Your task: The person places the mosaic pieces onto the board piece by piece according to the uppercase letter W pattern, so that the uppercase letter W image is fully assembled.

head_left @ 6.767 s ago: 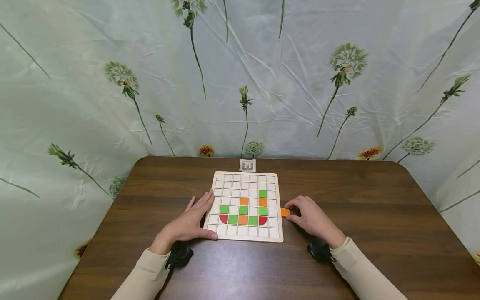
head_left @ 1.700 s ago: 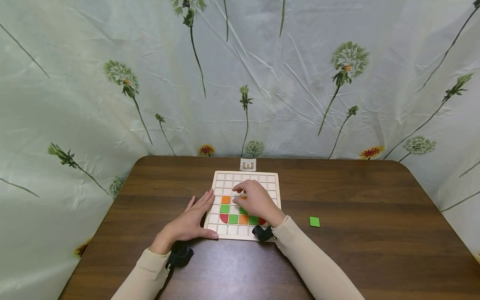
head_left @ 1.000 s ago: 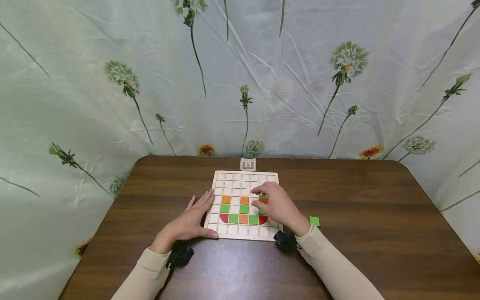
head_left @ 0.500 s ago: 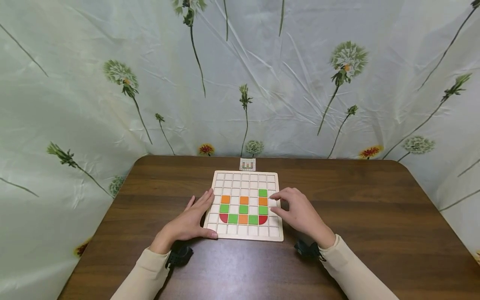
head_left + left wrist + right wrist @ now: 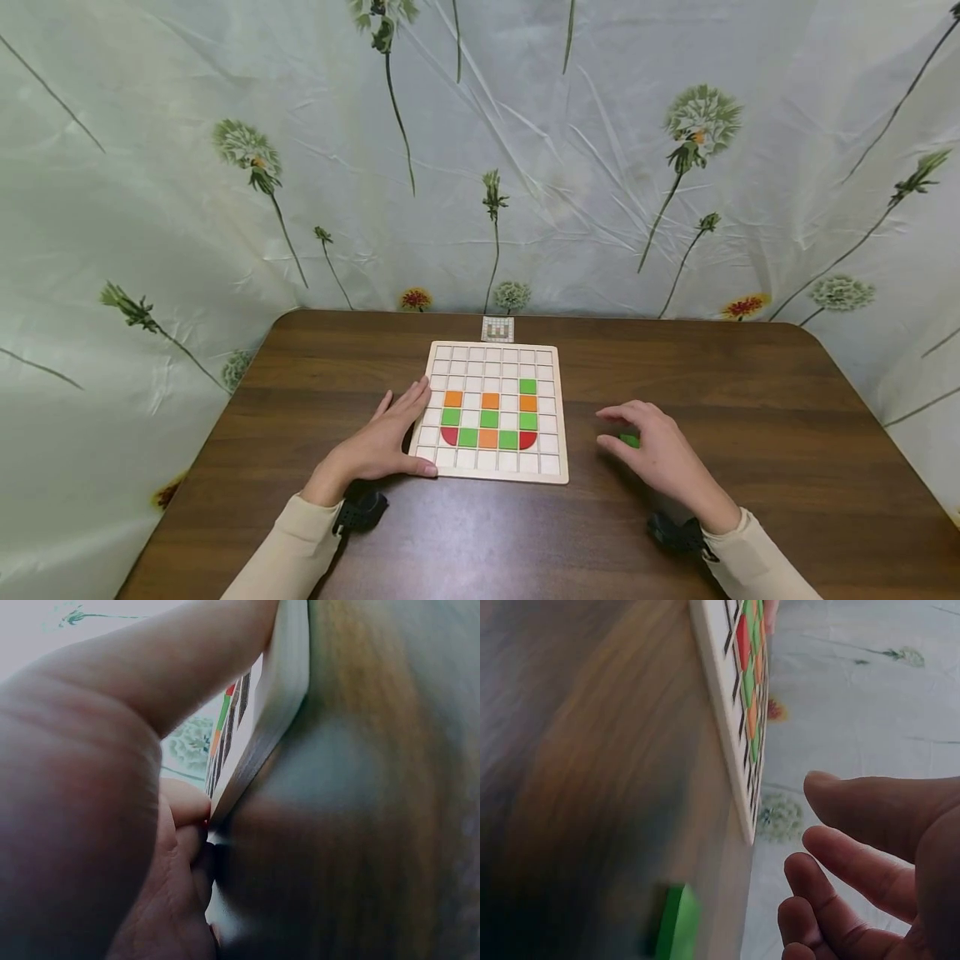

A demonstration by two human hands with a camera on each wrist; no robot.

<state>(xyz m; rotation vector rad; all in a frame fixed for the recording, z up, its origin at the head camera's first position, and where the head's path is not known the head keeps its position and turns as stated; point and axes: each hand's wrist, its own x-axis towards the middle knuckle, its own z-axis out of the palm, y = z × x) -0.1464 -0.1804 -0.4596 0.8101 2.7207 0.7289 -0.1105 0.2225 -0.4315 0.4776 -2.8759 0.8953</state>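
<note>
Mid-pickup, by the look of it: reaching for a loose green tile (image 5: 628, 439) lying on the desk (image 5: 750, 467) right of centre in the head view, well clear of the grid board (image 5: 495, 475).

Right hand (image 5: 660, 454) over the tile, fingers relaxed and spread, thumb and forefinger arched to either side of it; from the right wrist view, fingertips (image 5: 821, 881) above the tile (image 5: 676, 922) with a visible gap, not touching. Grip apart, holding nothing.

Left hand (image 5: 378, 442) flat on the desk at the left edge of the board, fingers straight along the rim, thumb against the lower left corner; in the left wrist view, thumb (image 5: 187, 664) pressed to the board's side (image 5: 281, 682). Grip apart, steadying rather than clasping.

On the board: orange, green and red pieces filling the lower middle rows in a U-like figure, a green tile topping the right column only. A small pattern card (image 5: 497, 328) propped beyond the far edge of the board.

Next move, as a judgement: lower thumb and forefinger onto opposite edges of the thin tile, pinch, lift clear without sliding it. Likely awkward to catch, given how flat it lies.
</note>
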